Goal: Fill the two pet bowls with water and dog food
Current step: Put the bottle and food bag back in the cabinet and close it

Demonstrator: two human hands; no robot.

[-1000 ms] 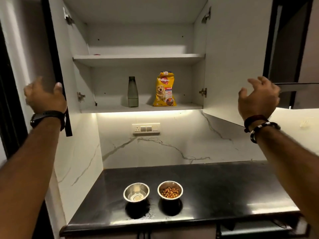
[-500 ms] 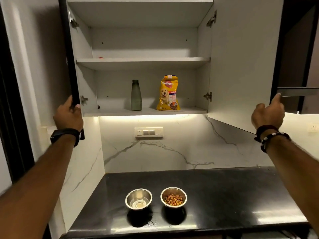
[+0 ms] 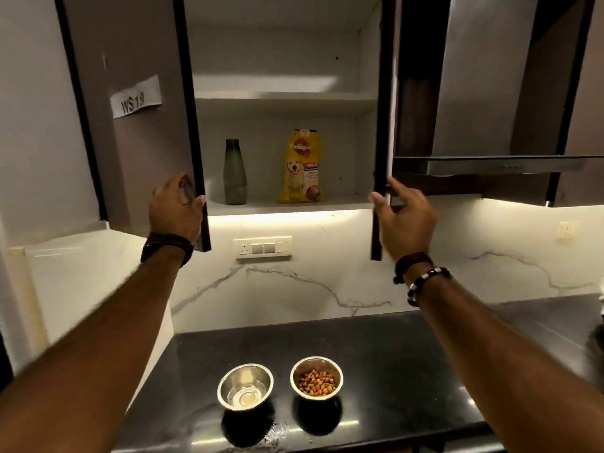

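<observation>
the left hand (image 3: pixel 175 209) grips the lower edge of the left cabinet door (image 3: pixel 130 132) (labelled "ws 19"), thumb hooked round it. the right hand (image 3: pixel 403 220) touches the right cabinet door (image 3: pixel 380 125) with loose, released fingers. on the dark counter (image 3: pixel 408 371) the water bowl (image 3: pixel 245 386) sits just beside the dog food bowl (image 3: pixel 316 377). the green bottle (image 3: pixel 235 173) and yellow dog food bag (image 3: pixel 302 166) stand on the lower shelf.

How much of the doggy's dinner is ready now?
Nearly all. The right bowl holds dog food, and the left bowl seems to hold water. The bottle and food bag stand on the cupboard shelf. The left hand grips the left door and the right hand touches the right door. Only shutting them remains.
</observation>
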